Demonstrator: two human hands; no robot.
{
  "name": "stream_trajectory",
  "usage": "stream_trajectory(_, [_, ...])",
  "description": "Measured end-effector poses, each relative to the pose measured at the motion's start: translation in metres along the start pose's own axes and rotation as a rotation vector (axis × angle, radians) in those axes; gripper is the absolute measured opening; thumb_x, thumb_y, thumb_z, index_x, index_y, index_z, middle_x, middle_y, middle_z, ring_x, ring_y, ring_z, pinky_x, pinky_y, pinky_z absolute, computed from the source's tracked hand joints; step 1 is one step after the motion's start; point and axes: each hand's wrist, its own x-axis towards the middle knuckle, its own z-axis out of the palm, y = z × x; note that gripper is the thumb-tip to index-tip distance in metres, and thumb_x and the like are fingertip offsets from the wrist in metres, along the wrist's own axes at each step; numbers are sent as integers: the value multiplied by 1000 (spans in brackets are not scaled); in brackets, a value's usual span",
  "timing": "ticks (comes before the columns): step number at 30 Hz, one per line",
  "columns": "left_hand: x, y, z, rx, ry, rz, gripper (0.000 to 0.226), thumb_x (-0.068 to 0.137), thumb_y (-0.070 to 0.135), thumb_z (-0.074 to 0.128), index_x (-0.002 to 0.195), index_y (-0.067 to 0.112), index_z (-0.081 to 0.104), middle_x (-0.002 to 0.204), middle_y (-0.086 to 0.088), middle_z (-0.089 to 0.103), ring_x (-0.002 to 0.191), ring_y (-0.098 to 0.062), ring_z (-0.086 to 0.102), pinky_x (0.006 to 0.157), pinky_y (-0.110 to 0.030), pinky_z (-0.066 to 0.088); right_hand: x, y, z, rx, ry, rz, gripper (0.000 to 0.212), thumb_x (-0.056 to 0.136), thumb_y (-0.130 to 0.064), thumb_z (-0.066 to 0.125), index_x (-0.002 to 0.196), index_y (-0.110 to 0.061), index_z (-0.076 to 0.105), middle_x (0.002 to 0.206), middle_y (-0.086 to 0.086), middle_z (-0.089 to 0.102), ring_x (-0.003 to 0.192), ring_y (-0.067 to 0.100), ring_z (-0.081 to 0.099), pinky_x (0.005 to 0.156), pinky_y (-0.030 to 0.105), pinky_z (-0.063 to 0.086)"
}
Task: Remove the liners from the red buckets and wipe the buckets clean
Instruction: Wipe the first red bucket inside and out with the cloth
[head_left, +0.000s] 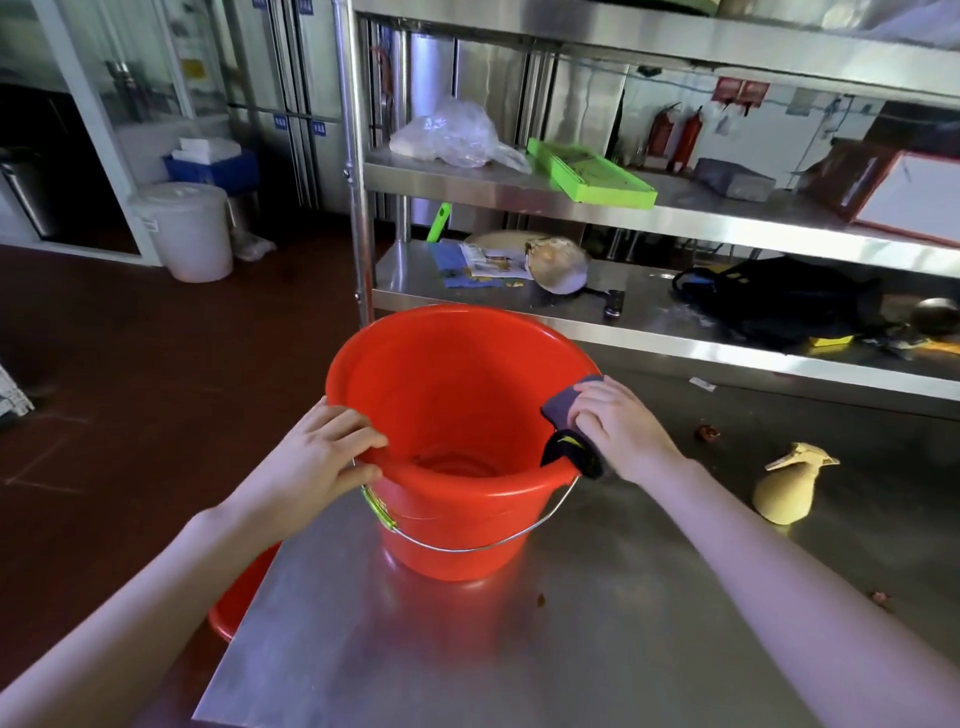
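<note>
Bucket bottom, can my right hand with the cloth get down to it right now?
Probably yes. The red bucket stands upright, no liner shows inside, nothing covers its mouth. The right hand holds the cloth at the rim; the left hand grips the opposite rim, out of the way.

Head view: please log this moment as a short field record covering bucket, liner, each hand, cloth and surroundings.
bucket: red bucket, upright on the steel table, wire handle hanging down
liner: none seen inside
left hand: left hand grips the near-left rim
right hand: right hand holds a dark cloth folded over the right rim
stage: wiping the rim
other: second bucket, red, partly seen below the table's left edge; crumpled clear bag on the shelf behind
</note>
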Motion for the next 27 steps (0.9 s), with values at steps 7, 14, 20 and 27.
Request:
stream_trajectory(7, [6, 57, 19, 34, 78, -52, 40, 80, 56, 49, 89, 23, 69, 83, 7, 53, 85, -19, 49, 92, -47, 42, -36, -134, 29, -78, 240, 152, 35, 82, -26, 41, 51, -19, 57, 54, -1, 59, 56, 25, 53, 66, 36, 42])
stream_trajectory(14, [5, 40, 15, -34, -44, -23, 63, 83, 68, 30, 114, 25, 65, 104, 13, 59, 101, -13, 52, 105, -28, 23, -29, -84, 13, -5, 150, -176, 30, 81, -22, 41, 59, -12, 60, 55, 1, 58, 56, 26, 54, 60, 34, 41])
stream_trajectory(20, [4, 48, 25, 42, 50, -19, 51, 90, 57, 35, 109, 21, 66, 96, 11, 58, 95, -16, 55, 101, -33, 30, -1, -8, -7, 11, -20, -73, 29, 93, -12, 44, 77, -10, 67, 83, 2, 67, 90, 26, 58, 97, 34, 37])
stream_trajectory(27, [5, 72, 35, 138, 103, -58, 40, 87, 49, 42, 93, 20, 69, 82, 6, 58, 78, -21, 57, 87, -36, 37, -42, -123, 42, 46, 427, 158, 27, 82, -21, 44, 57, -18, 54, 56, -2, 52, 60, 25, 46, 70, 38, 38])
